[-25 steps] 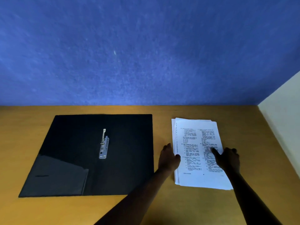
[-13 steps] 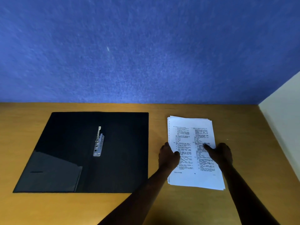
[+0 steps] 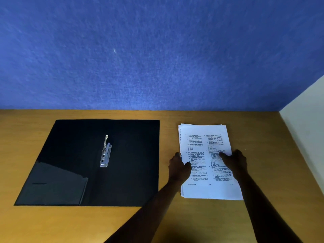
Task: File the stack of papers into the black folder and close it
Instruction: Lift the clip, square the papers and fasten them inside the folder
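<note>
Thumbs press on top of the white printed stack of papers (image 3: 201, 142); left grip (image 3: 178, 166) is clamped on its left edge, right grip (image 3: 235, 160) on its right edge; the stack lies toward the right edge of the wooden surface (image 3: 175, 223), beside the open black folder (image 3: 131, 163) with its silver metal clip (image 3: 105, 154).

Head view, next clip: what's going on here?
A person holds the stack of papers by its sides, left hand on the left edge and right hand on the right, thumbs on the top sheet. The stack sits on the wooden desk, right of the black folder and apart from it. The folder lies open flat with its metal clip exposed. Nothing is filed yet.
</note>
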